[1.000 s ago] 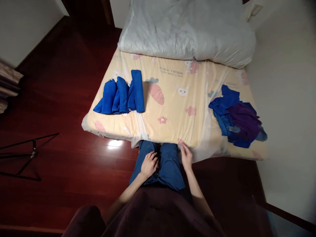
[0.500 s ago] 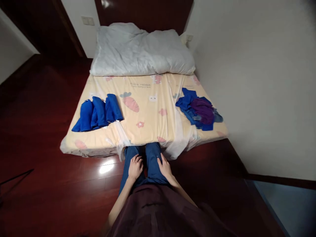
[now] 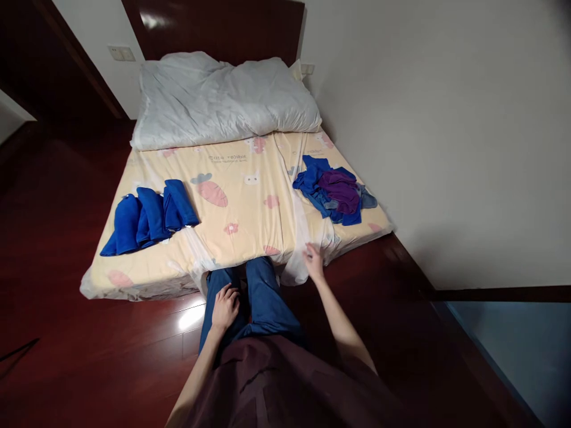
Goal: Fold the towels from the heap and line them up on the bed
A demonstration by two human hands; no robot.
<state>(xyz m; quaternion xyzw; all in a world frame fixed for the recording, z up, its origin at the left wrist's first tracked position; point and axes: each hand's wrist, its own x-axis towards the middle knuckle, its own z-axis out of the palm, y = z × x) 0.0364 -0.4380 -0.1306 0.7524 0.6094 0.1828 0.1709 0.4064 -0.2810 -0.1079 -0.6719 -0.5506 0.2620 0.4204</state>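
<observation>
My left hand (image 3: 225,307) rests on my left thigh, fingers laid over the blue trousers (image 3: 270,300), holding nothing. Off my lap, my right hand (image 3: 313,262) hovers by the front edge of the bed, in front of a strip of white sheer cloth (image 3: 294,270); its fingers are apart and nothing shows in them. Beyond that hand lies a loose heap of blue clothes (image 3: 310,178) with a purple garment (image 3: 341,191) on top. Several folded blue cloth pieces (image 3: 151,214) lie side by side at the bed's left.
The bed (image 3: 241,235) has a yellow sheet printed with carrots and rabbits. A white quilt (image 3: 227,107) lies bunched against the dark headboard (image 3: 223,30). On the right a pale wall (image 3: 423,148) meets the bed. A thin dark rod (image 3: 20,349) shows at lower left.
My right hand has lifted off my thigh and moved forward and right towards the bed's edge. My left hand stays on the thigh. The view has turned to the right.
</observation>
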